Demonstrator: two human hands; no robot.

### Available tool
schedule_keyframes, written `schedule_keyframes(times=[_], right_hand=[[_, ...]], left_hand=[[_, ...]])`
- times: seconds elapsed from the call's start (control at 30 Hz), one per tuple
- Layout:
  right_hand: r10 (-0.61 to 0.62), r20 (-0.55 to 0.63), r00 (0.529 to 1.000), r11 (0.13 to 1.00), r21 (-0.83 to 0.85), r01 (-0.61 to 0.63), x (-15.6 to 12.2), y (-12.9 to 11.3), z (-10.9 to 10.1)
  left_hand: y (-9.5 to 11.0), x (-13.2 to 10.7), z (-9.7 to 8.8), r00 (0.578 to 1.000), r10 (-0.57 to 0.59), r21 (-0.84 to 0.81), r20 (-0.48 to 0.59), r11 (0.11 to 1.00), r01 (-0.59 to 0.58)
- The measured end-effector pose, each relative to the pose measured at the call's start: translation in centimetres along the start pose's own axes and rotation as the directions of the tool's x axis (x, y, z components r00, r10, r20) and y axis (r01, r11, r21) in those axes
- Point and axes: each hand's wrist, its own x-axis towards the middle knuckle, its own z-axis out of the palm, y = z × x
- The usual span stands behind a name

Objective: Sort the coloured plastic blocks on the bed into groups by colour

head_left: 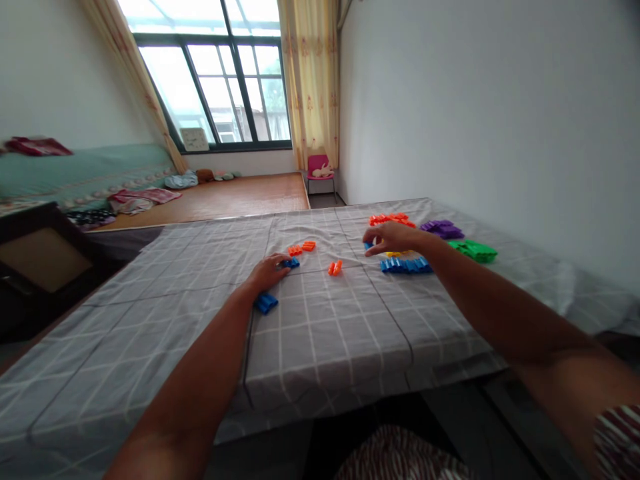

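My left hand [269, 272] is on the grey checked cloth, its fingers closed on a small blue plastic piece [291, 263]. Another blue piece [267, 303] lies beside my left wrist. Just beyond these fingers are two orange pieces [295, 251], close together. A separate orange pair [335, 268] rests between my hands. Raised a little over the cloth, my right hand [393, 235] pinches a small blue plastic piece [369, 246] between thumb and fingers. Below it is a row of blue pieces [406, 265]; yellow pieces [399, 253] are partly hidden behind my right hand and forearm.
Orange pieces [393, 219], a purple pile [442, 229] and a green pile [474, 251] lie at the right of the cloth-covered table [320, 333]. A white wall [475, 113] borders that side. Behind stand a wooden platform [250, 193] and a pink chair [319, 165].
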Motion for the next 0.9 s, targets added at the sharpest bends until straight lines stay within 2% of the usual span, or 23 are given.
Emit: schedule_keyframes(times=[0.1, 0.2, 0.37, 0.47, 0.57, 0.67, 0.73, 0.8, 0.9], right_hand=[[0.1, 0.041, 0.994, 0.994, -0.044, -0.098, -2.4, 4.4, -1.6], [0.148, 0.092, 0.985, 0.988, -0.064, -0.143, -4.2, 7.3, -1.1], [0.174, 0.181, 0.968, 0.983, -0.088, -0.16, -6.3, 9.8, 0.4], [0.179, 0.185, 0.966, 0.981, -0.114, -0.16, -6.4, 9.7, 0.2], [0.094, 0.041, 0.995, 0.99, -0.114, -0.089, -4.6, 7.1, 0.1], [-0.047, -0.099, 0.994, 0.999, -0.014, 0.046, -0.9, 1.7, 1.5], [-0.159, -0.066, 0.985, 0.986, 0.048, 0.162, 2.2, -2.6, 3.4], [-0.243, -0.023, 0.97, 0.969, 0.034, 0.244, 5.1, -6.4, 5.5], [-0.293, 0.007, 0.956, 0.956, -0.026, 0.293, 8.6, -10.0, 8.2]], left_hand=[[-0.1, -0.1, -0.2, 1.0, -0.027, -0.062, -0.003, 0.998, 0.027], [0.1, -0.1, -0.3, 1.0, -0.019, -0.081, -0.006, 0.997, 0.019], [0.4, -0.2, -0.5, 0.997, -0.075, -0.104, -0.009, 0.992, 0.074], [0.5, -0.1, -0.4, 0.994, -0.111, -0.176, 0.009, 0.978, 0.11], [0.9, 0.0, -0.1, 0.995, -0.101, -0.304, 0.019, 0.947, 0.102], [1.3, 0.0, 0.3, 0.998, -0.066, -0.383, 0.011, 0.921, 0.065], [1.5, -0.1, 0.6, 0.999, -0.049, -0.412, 0.012, 0.91, 0.05], [1.6, -0.3, 0.7, 0.999, -0.039, -0.436, 0.018, 0.899, 0.043], [1.6, -0.6, 0.5, 0.999, -0.013, -0.471, 0.037, 0.882, 0.028]])
